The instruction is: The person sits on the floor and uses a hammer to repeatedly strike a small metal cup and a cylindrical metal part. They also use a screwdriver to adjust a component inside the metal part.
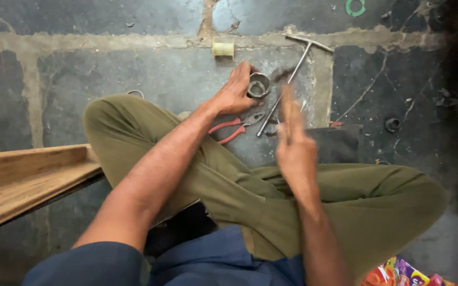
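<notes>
- Head view: the left hand (235, 91) grips a short metal cylinder (258, 85), holding it down on the stone floor (133, 74).
- The right hand (292, 143) is blurred above the knees; whether it grips anything cannot be told.
- Red-handled pliers (234, 128) and a T-handle wrench (287, 85) lie just beside the cylinder.
- A wooden plank (22, 180) lies at the floor's left edge.

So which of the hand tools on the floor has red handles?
The red-handled pliers, lying just below the left hand beside the knee. The other tool, the long T-shaped bare metal wrench, has no coloured handles.
</notes>
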The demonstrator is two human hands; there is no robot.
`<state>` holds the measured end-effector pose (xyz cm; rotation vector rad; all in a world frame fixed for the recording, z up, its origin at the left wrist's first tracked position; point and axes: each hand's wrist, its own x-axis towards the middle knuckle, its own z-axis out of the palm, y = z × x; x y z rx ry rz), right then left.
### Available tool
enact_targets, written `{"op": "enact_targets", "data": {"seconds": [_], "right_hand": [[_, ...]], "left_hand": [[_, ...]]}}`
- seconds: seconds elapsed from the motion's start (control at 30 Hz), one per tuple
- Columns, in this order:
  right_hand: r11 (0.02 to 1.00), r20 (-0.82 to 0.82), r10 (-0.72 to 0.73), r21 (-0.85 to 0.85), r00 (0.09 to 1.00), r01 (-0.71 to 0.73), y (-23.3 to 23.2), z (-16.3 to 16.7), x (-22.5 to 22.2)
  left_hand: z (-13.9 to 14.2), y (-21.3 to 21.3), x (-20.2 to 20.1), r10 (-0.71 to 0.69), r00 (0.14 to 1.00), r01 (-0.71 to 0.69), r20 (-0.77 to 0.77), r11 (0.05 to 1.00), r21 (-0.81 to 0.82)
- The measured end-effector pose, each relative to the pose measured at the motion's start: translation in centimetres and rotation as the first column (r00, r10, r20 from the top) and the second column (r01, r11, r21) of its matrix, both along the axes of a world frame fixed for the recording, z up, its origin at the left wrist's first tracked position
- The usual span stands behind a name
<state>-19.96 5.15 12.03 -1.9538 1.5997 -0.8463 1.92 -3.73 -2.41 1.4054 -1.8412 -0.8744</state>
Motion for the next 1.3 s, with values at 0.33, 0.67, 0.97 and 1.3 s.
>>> {"op": "enact_targets", "data": {"seconds": [0.33,0.67,0.97,1.3], "right_hand": [[0.950,0.344,-0.305,0.177,0.888,0.258,0.8,1.8,-0.8],[0.985,-0.087,-0.028,0.167,0.996,0.042,0.1,0.8,-0.1],[0.990,-0.105,0.085,0.120,0.991,-0.073,-0.7,0.3,0.7],[0.978,0.124,-0.066,-0.187,0.990,0.089,1.1,2.9,-0.7]], "left_hand": [[0.0,0.5,0.3,0.015,1.000,-0.015,-0.001,1.000,-0.006],[0.7,0.1,0.3,-0.010,1.000,0.009,-0.021,0.999,-0.052],[0.9,0.1,0.5,-0.032,0.998,0.030,-0.063,0.999,-0.023],[1.4,0.2,0.8,-0.032,0.993,0.035,-0.117,0.999,0.020]]}}
